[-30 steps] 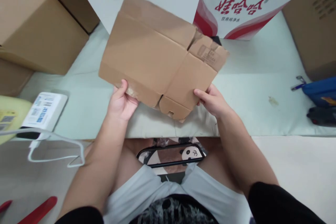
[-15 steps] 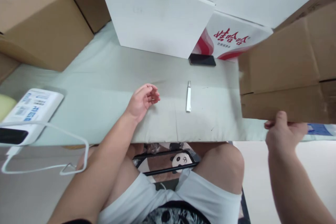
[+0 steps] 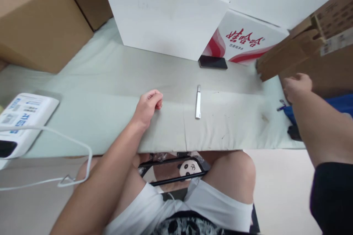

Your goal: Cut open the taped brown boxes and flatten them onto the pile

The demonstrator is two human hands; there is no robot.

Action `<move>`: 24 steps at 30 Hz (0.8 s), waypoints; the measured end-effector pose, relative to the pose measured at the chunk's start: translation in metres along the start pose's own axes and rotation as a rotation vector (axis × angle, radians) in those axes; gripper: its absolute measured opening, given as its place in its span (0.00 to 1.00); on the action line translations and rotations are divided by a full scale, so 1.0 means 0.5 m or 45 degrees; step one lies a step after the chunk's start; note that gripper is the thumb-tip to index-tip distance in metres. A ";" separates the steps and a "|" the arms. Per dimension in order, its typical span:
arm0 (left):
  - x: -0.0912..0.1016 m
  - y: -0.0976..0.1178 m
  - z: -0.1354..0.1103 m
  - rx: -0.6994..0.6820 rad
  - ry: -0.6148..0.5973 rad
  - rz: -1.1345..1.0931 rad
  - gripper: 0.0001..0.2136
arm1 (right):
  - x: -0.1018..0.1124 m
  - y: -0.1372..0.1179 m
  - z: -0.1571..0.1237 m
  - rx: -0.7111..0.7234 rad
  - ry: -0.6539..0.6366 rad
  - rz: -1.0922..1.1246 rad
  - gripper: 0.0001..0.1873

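Observation:
My left hand (image 3: pixel 150 105) rests on the cloth-covered table (image 3: pixel 226 128), its fingers curled into a loose fist with nothing seen in them. To its right lies a slim white-and-silver utility knife (image 3: pixel 198 102), apart from the hand. My right hand (image 3: pixel 298 86) reaches to the right side, slightly blurred, its fingers curled. It is right by a brown cardboard box (image 3: pixel 289 53); whether it grips any part of it is hidden. Below that hand, a blue pouch (image 3: pixel 338 103) is partly covered by my forearm.
White boxes (image 3: pixel 165 18) stand at the back, one with red lettering (image 3: pixel 244 38). A black phone (image 3: pixel 213 62) lies against them. Brown cartons (image 3: pixel 41 25) fill the back left. At left lies a white power bank (image 3: pixel 27 117) with a looping white cable (image 3: pixel 74 143).
My right hand has moved up and away from me, and the cardboard box has shifted back and right, uncovering table and the blue pouch. My left fingers have curled tighter.

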State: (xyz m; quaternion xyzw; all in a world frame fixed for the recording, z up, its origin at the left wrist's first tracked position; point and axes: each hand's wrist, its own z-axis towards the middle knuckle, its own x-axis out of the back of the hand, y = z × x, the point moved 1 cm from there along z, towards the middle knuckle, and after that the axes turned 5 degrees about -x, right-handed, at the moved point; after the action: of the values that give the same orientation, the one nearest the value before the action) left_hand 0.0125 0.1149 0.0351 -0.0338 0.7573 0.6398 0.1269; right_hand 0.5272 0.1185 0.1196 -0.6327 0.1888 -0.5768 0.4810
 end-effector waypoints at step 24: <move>0.125 0.067 -0.014 -0.161 0.289 -0.289 0.11 | -0.386 -0.343 -0.636 1.267 -1.238 -0.410 0.17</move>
State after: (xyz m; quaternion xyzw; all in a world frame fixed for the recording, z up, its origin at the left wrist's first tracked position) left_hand -0.0563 0.1209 0.0535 -0.1989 0.7162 0.6599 0.1097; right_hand 0.1324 0.2275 0.1148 -0.5437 -0.4286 -0.3109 0.6512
